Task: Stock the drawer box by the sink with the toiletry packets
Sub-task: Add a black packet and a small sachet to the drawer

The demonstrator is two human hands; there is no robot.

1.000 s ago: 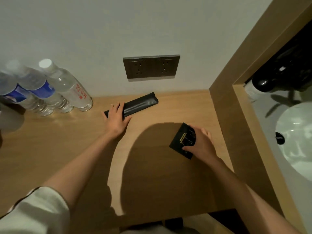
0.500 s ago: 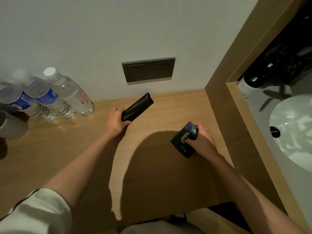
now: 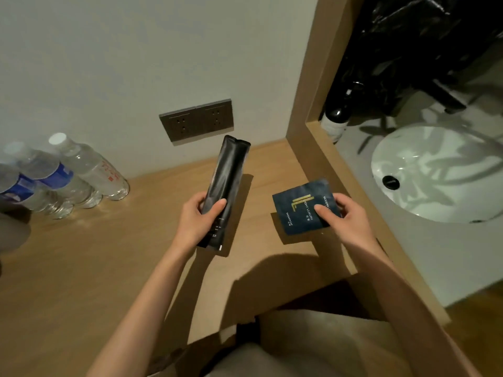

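Observation:
My left hand [image 3: 196,221] grips a long black toiletry packet [image 3: 227,180] near its lower end and holds it upright, lifted off the wooden counter [image 3: 81,262]. My right hand [image 3: 345,216] holds a square dark-blue shower cap packet [image 3: 298,206] with gold lettering, thumb on its face, raised above the counter next to the wooden divider [image 3: 326,170]. No drawer box is in view.
Three water bottles [image 3: 81,172] stand at the left by the wall. A double wall socket [image 3: 197,119] sits above the counter. Right of the divider are a white sink [image 3: 441,172] and a dark bottle [image 3: 337,118] in the corner.
Both hands have lifted their packets off the counter. The long black packet went from lying flat to upright, and the blue packet now faces me.

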